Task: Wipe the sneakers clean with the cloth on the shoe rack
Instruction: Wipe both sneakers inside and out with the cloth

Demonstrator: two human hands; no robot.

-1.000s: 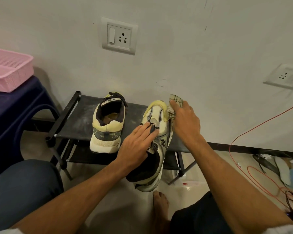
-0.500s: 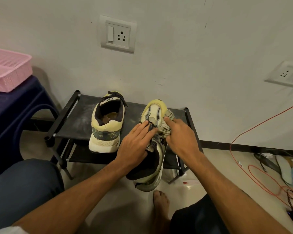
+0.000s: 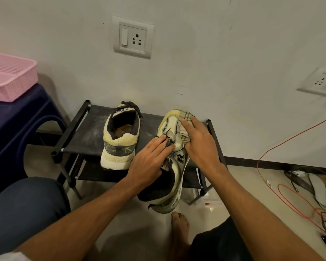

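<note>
A: How was the wipe set up?

B: The right hand (image 3: pixel 198 146) pressed the cloth (image 3: pixel 184 117), fingers spread, onto the sneaker (image 3: pixel 174 178) near its toe. The left hand (image 3: pixel 149 162) lay flat-fingered across the laces. Short, firm strokes would have suited.

A: Room?

B: The wall (image 3: pixel 215 72) stood close behind and the rail (image 3: pixel 213 140) just beside. The toe probably rested on the shoe rack (image 3: pixel 79 140), heel overhanging.

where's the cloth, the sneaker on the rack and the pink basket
cloth (image 3: pixel 185 114), head view, bunched top edge
sneaker on the rack (image 3: pixel 119 146), head view, back of heel
pink basket (image 3: pixel 11 85), head view, side wall
</note>
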